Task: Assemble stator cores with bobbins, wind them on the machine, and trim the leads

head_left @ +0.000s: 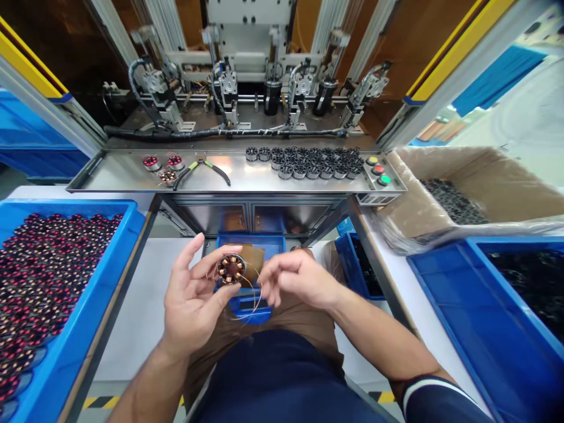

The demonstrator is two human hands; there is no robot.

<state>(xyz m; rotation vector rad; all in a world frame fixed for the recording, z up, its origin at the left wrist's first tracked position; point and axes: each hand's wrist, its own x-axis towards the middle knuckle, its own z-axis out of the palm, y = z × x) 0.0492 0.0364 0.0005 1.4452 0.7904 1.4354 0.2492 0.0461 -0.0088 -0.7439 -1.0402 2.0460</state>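
Left hand (189, 296) grips a round wound core (225, 264), thumb at its lower edge, index finger along the upper edge, other fingers spread behind. Core sits at the fingertips, between the two hands, nearer the left, its flat face turned up toward the viewer. Look: short, ring-shaped, dark outer rim with a metallic glint, black inner frame. Copper-orange coil blocks are set around the inside, spaced fairly evenly, with dark gaps between them and a hollow middle. Coils read bare copper colour; no exact count, too small. Thin copper wires (254, 294) trail loose from it, a few looping out on the right side and curving down below the right fingertips; finer strands stick out on the left, by the left fingers.

Right hand (304, 279) is just right of the core, apart from it, fingers curled in, tips beside the wires. Can't tell if it pinches one.

Beyond the hands, on a metal shelf (240, 176): three wound pieces (168, 177), two with red, one copper; green-and-black pliers (201, 162) next to them; rows of black-and-silver cores (312, 170) farther right. Left of the left hand, a blue bin (137, 220) full of red and copper wound parts.
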